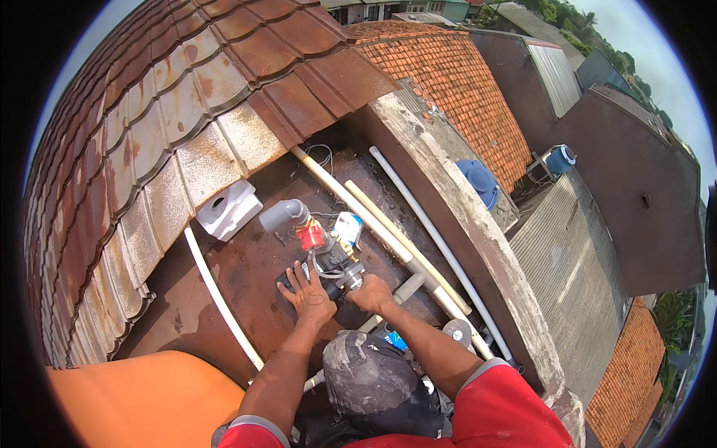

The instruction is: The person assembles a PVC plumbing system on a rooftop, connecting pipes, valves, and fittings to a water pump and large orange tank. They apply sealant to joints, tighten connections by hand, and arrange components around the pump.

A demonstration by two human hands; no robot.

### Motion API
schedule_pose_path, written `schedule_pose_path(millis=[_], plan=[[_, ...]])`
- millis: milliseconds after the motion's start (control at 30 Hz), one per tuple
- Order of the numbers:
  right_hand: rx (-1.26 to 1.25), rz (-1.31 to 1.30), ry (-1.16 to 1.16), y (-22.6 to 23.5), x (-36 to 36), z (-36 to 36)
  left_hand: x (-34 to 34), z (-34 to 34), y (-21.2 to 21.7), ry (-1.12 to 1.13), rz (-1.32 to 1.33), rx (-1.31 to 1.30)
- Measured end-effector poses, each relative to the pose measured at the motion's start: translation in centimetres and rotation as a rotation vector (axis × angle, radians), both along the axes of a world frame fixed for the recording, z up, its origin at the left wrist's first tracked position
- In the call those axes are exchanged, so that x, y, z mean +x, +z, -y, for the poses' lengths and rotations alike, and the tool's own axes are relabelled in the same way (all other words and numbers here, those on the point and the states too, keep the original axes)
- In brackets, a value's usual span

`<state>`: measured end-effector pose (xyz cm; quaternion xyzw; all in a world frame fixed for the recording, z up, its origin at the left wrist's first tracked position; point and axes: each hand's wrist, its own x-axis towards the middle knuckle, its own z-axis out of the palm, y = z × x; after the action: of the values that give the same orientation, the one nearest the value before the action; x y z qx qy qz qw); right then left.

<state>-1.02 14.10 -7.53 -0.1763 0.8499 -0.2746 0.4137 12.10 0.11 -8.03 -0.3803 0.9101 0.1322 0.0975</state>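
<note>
A dark water pump (332, 260) with a red part (311, 236) and a grey pipe elbow (278, 215) sits on the brown wet floor in front of me. My left hand (311, 299) lies on the pump's black near side, its fingers spread. Curled beside a silvery metal fitting (349, 276) at the pump's right is my right hand (371, 293). Its fingers are closed, and what is inside them is hidden. A blue and white packet (348, 226) rests just beyond the pump.
A white plastic housing (228, 210) stands under the rusty tile roof (179, 97). Long pipes (448, 261) run along the low wall (478, 216) on the right. A white pipe (220, 299) and a rounded orange surface (149, 399) lie at left. Blue tape-like packaging (394, 340) is near my knee.
</note>
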Motion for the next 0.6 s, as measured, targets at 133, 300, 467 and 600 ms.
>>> schedule_pose_path(millis=[133,300,467,600], plan=[[-0.056,-0.317,-0.134,0.6,1.8,0.3,-1.1,-0.3,0.7,-0.001,0.095,0.027],[-0.253,0.595,-0.061,-1.6,-2.4,-2.0,-1.7,-0.8,1.4,-0.023,0.071,0.035],[-0.045,-0.179,-0.056,0.7,0.7,-0.7,-1.3,-0.3,0.5,-0.038,0.052,0.022],[0.025,-0.086,-0.104,2.7,1.9,0.0,-1.3,-0.6,1.8,-0.009,0.083,0.025]])
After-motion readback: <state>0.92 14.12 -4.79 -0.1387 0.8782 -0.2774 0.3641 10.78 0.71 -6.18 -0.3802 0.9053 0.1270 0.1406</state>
